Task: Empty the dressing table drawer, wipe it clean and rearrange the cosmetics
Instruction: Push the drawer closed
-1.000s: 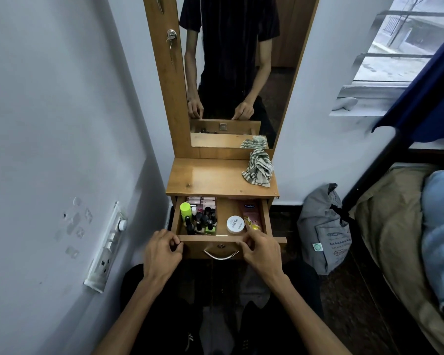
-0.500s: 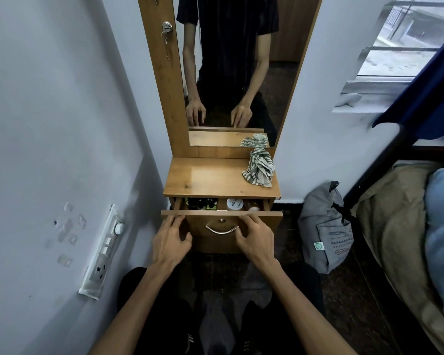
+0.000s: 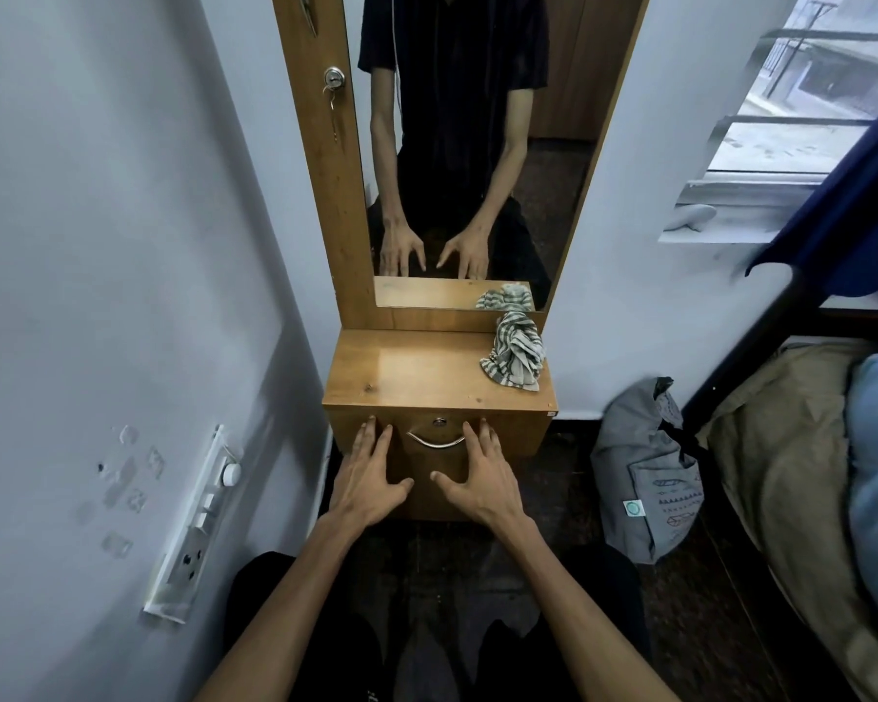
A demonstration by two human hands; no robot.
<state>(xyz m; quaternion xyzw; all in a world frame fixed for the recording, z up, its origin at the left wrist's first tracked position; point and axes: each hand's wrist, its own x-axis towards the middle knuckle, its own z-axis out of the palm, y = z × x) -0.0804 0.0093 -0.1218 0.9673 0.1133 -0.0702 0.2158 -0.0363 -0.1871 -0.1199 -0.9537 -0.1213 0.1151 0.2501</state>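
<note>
The wooden dressing table (image 3: 416,369) stands against the wall under a tall mirror (image 3: 470,144). Its drawer (image 3: 515,438) is pushed fully in, so the cosmetics inside are hidden. A curved metal handle (image 3: 436,441) and a small lock sit on the drawer front. My left hand (image 3: 371,476) lies flat on the drawer front left of the handle, fingers spread. My right hand (image 3: 480,473) presses flat on the right of the handle, fingers spread too. Neither hand holds anything. A striped grey-green cloth (image 3: 514,354) lies crumpled on the table top at the back right.
A white wall with a switch panel (image 3: 193,519) is close on the left. A grey bag (image 3: 647,478) leans on the floor right of the table. A bed with a tan and blue cover (image 3: 822,463) and a dark frame post fills the right side.
The drawer, open with cosmetics showing a second ago, has been pushed fully shut. Both hands went from gripping its top edge to lying flat on its front.
</note>
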